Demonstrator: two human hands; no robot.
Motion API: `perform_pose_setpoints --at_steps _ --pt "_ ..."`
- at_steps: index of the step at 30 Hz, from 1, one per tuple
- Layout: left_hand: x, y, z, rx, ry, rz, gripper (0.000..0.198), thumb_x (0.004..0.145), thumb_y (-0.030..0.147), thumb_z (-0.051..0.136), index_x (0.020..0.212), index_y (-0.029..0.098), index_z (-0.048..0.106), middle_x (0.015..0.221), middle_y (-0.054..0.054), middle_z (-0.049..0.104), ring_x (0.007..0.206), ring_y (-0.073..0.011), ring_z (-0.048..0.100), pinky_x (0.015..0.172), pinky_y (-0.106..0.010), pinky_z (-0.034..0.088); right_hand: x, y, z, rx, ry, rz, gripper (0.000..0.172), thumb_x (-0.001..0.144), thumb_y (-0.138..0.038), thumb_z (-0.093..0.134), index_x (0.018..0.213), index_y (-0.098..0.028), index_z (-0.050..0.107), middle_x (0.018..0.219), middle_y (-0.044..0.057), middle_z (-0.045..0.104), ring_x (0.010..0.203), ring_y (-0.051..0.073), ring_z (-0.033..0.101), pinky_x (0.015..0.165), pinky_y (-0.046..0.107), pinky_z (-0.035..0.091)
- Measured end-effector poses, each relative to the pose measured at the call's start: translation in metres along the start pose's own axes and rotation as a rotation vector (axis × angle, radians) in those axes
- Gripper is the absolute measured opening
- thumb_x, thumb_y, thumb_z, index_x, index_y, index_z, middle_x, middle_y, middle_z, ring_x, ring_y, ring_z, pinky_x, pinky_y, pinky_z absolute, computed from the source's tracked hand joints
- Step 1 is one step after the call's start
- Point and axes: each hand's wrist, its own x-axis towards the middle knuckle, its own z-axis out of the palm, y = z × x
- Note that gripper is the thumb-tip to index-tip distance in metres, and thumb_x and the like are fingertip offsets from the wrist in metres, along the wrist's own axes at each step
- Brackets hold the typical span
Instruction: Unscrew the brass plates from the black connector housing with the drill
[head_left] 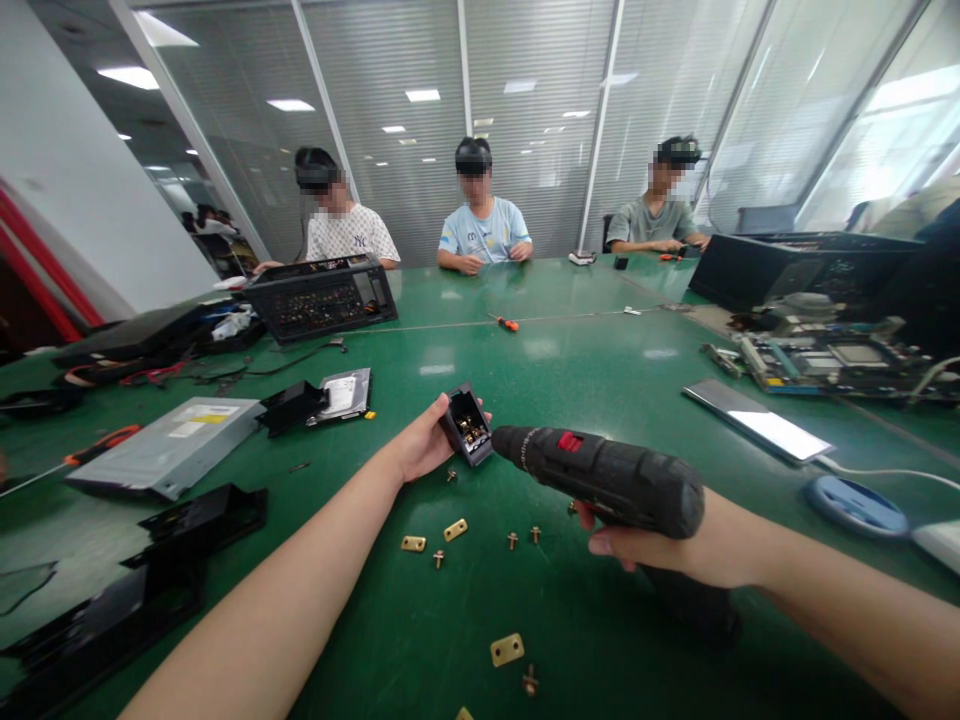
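Note:
My left hand (424, 440) is closed round a small dark box-shaped housing (481, 452), tilted so its open side faces me; brass-coloured metal parts show inside. In my right hand (645, 550) is a black cordless drill (607, 475) with a red switch on top. Its chuck points left and reaches the housing's right edge; whether the bit touches anything inside is hidden. On the table below lie brass plates (507, 650) with two holes each. Several loose screws (439, 560) are scattered among them.
A green table (600, 380) spans the view. At left are a silver disc drive (169, 440), a hard drive (346, 393) and black brackets (202, 520). At right lie a phone (750, 415) and a circuit board (832, 360). An orange screwdriver (508, 324) lies ahead; three people sit opposite.

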Motion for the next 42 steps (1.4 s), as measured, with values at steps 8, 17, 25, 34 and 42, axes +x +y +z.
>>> perform_pose_setpoints --at_steps 8,17,25,34,42 --pt "-0.0002 0.0005 0.0013 0.009 0.01 0.003 0.062 0.095 0.063 0.06 0.131 0.012 0.067 0.129 -0.02 0.073 0.124 -0.031 0.067 0.125 -0.055 0.029 0.0006 -0.0028 -0.0012 -0.033 -0.017 -0.002 0.063 0.086 -0.035 0.08 0.142 -0.026 0.052 0.094 0.001 0.069 0.061 0.015 0.068 0.056 0.028 0.06" --pt "0.0002 -0.0002 -0.0004 0.003 0.021 -0.001 0.064 0.095 0.062 0.061 0.134 0.013 0.065 0.131 -0.021 0.072 0.128 -0.0327 0.065 0.124 -0.056 0.029 0.0003 -0.0029 -0.0004 -0.074 -0.006 -0.034 0.067 0.089 -0.038 0.078 0.146 -0.026 0.047 0.088 0.001 0.068 0.059 0.016 0.066 0.055 0.029 0.06" --pt "0.0003 0.0004 0.0008 0.012 0.014 -0.002 0.063 0.096 0.063 0.059 0.132 0.012 0.066 0.129 -0.02 0.073 0.126 -0.032 0.067 0.124 -0.056 0.029 0.0001 -0.0007 0.0007 -0.042 -0.003 -0.022 0.044 0.086 -0.039 0.079 0.123 -0.023 0.061 0.089 0.002 0.069 0.06 0.016 0.068 0.055 0.028 0.06" --pt "0.0006 -0.0001 0.0001 0.029 0.012 -0.006 0.065 0.096 0.064 0.059 0.134 0.012 0.066 0.128 -0.02 0.074 0.127 -0.0334 0.066 0.125 -0.057 0.028 -0.0021 -0.0044 0.0002 -0.111 -0.007 -0.025 0.03 0.089 -0.039 0.076 0.112 -0.023 0.065 0.085 0.001 0.068 0.06 0.016 0.067 0.057 0.03 0.059" --pt "0.0014 -0.0006 -0.0012 0.029 -0.002 -0.003 0.066 0.094 0.066 0.06 0.133 0.012 0.066 0.128 -0.02 0.074 0.123 -0.0321 0.068 0.124 -0.056 0.03 -0.0009 -0.0031 0.001 -0.094 0.007 -0.066 0.055 0.088 -0.036 0.078 0.137 -0.026 0.056 0.09 0.001 0.07 0.061 0.016 0.067 0.056 0.028 0.06"
